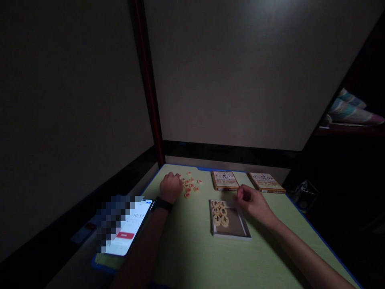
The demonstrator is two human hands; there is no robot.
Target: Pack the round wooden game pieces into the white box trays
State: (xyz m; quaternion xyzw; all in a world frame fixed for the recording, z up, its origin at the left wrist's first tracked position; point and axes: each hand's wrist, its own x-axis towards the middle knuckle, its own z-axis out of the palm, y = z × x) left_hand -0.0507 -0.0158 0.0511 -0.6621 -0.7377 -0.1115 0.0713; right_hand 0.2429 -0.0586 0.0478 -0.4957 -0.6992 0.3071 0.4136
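On a light green table (192, 249) my left hand (170, 186), a dark watch on its wrist, rests as a closed fist next to a loose heap of round wooden game pieces with red marks (190, 184). What its fingers hold is hidden. My right hand (252, 202) hovers at the far right corner of a shallow clear tray (237, 226), fingers curled in a pinch. The tray holds several round wooden pieces with black marks (220, 212) in its left part.
Two orange-edged printed box parts (224, 180) (266, 182) lie at the table's far side. A lit phone (129, 228) lies at the left edge. Walls close in behind and left. Dark shelving with folded cloth (351, 110) stands right.
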